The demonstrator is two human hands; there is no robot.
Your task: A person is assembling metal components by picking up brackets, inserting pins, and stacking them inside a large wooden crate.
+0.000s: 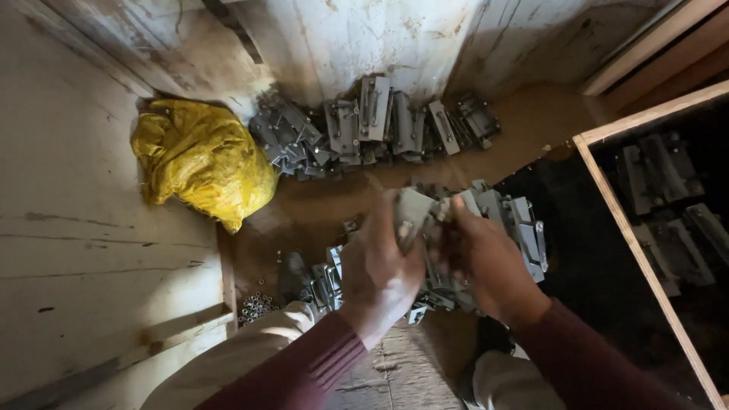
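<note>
My left hand (377, 266) and right hand (478, 258) both grip a grey metal bracket (414, 214) above the floor pile (524, 228), its long axis pointing away from me; a crumpled yellow bag (201, 158) lies far left

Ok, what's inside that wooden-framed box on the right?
Inside the wooden-framed box, several grey metal bracket plates lie on a dark bottom. Shadow hides how many there are, and the frame's edge cuts off the rest.
</note>
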